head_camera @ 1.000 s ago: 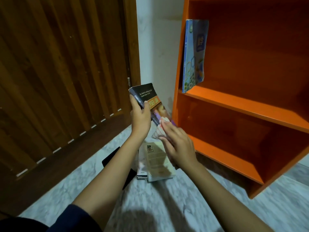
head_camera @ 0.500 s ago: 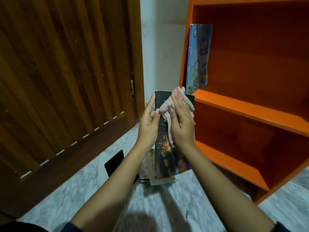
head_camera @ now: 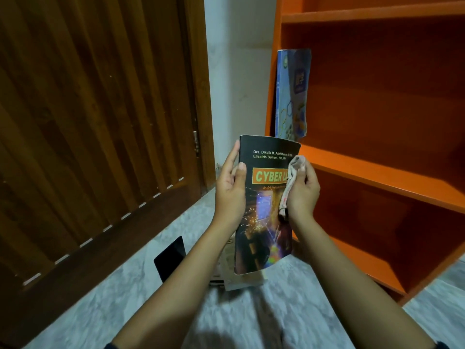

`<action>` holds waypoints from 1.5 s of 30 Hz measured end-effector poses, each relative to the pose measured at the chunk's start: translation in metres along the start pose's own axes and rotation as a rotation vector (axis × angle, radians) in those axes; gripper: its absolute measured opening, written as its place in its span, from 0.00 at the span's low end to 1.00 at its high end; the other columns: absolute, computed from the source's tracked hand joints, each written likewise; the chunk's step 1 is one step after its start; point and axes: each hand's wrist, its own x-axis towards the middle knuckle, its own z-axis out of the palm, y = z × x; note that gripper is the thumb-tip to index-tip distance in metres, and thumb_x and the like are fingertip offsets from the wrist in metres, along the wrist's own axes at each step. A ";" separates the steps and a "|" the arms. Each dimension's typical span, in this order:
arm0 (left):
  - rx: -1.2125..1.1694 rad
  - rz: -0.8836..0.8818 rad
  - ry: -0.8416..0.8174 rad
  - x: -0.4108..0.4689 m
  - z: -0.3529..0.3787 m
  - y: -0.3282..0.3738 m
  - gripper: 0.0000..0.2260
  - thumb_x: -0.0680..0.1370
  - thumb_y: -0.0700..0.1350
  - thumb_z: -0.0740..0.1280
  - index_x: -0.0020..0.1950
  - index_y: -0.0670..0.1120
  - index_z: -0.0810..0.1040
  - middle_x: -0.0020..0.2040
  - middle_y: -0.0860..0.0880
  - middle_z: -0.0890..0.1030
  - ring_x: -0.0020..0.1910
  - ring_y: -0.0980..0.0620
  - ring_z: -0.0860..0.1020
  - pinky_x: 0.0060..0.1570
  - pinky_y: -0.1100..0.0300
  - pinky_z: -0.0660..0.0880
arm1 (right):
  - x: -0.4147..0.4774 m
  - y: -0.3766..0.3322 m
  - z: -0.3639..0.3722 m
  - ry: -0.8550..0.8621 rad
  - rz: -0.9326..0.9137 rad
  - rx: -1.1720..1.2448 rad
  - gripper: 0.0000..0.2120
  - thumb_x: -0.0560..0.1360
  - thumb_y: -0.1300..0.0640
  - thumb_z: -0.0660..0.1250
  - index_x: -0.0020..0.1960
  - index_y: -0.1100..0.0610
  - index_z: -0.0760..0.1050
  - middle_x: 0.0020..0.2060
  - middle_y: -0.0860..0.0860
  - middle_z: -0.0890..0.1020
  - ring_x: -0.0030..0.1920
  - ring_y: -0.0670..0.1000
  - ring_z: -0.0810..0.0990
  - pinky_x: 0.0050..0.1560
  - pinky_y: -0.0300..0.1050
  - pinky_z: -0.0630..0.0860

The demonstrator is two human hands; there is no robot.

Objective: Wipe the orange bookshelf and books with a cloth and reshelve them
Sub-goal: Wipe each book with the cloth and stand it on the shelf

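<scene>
Head cam: left hand point(head_camera: 230, 195) grips the book point(head_camera: 264, 222) by its left edge, centre frame, cover facing the camera so the right hand point(head_camera: 302, 195), bunched round the cloth point(head_camera: 293, 172), can rub its right side. 1 blue book point(head_camera: 292, 96) stands on the orange bookshelf point(head_camera: 377, 177), upper right.

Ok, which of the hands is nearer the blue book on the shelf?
Right. The right hand, gripping the cloth, is just below the blue book; the left hand holds the black book further left.
</scene>
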 end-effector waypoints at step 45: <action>-0.356 0.066 0.197 0.124 0.080 0.008 0.18 0.81 0.41 0.59 0.70 0.50 0.68 0.65 0.47 0.76 0.58 0.49 0.79 0.53 0.54 0.79 | 0.105 -0.035 -0.040 -0.382 -0.210 0.124 0.20 0.78 0.51 0.57 0.70 0.44 0.64 0.63 0.41 0.75 0.63 0.45 0.76 0.56 0.42 0.78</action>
